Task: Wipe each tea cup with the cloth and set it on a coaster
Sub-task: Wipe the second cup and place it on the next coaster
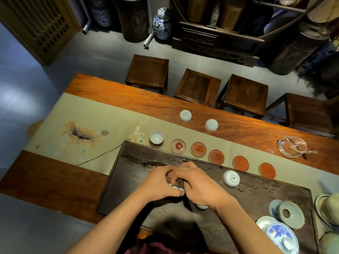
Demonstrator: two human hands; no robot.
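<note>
I see coasters (198, 149) lined behind the tray (260, 189) on the desk (113, 94) (leftmost carries a cup (156, 138)); stools (199, 87) beyond.

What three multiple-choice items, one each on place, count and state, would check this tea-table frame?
1. Where does the upright cup stand?
A. on the leftmost coaster
B. on the dark tray
C. on a stool

2. How many coasters are bare?
A. three
B. five
C. six

3. How does the cup on the tray sit?
A. upright
B. on its side
C. upside down

Answers: 1 A, it rests on the coaster at the row's left end. 2 B, five bare discs run from the second coaster to the last. 3 C, its foot ring faces up on the dark tray.
</note>
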